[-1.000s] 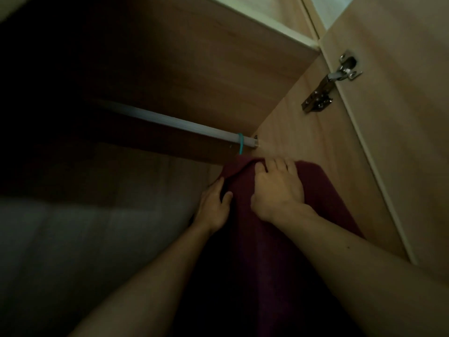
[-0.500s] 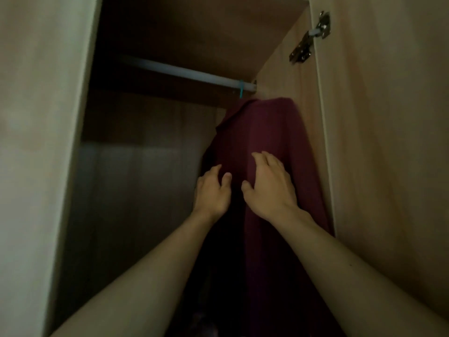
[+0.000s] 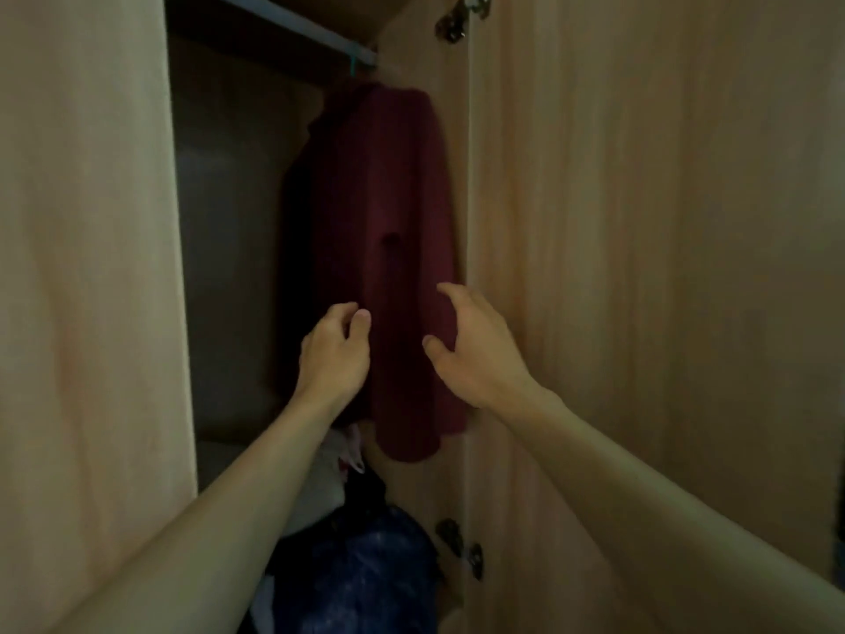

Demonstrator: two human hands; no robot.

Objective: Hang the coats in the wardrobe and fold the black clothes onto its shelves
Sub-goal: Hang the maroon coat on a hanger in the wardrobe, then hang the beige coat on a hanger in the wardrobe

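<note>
A dark red coat [image 3: 388, 221] hangs inside the wardrobe from the pale rail [image 3: 292, 22], close to the right inner wall. My left hand [image 3: 334, 354] hovers at the coat's left edge with fingers curled and holds nothing. My right hand [image 3: 471, 350] is in front of the coat's right side, fingers spread, just off the fabric. The hanger itself is hidden by the coat's shoulders.
The open wardrobe door [image 3: 640, 267] fills the right side, with hinges [image 3: 452, 25] at top and lower down [image 3: 462, 546]. A wooden side panel [image 3: 87, 267] stands at the left. Below the coat lies a pile of dark blue [image 3: 366, 569] and white clothes [image 3: 320, 478].
Both hands have slid down the coat and come off it, fingers now apart. The view has dropped, showing the coat's hem and the pile below.
</note>
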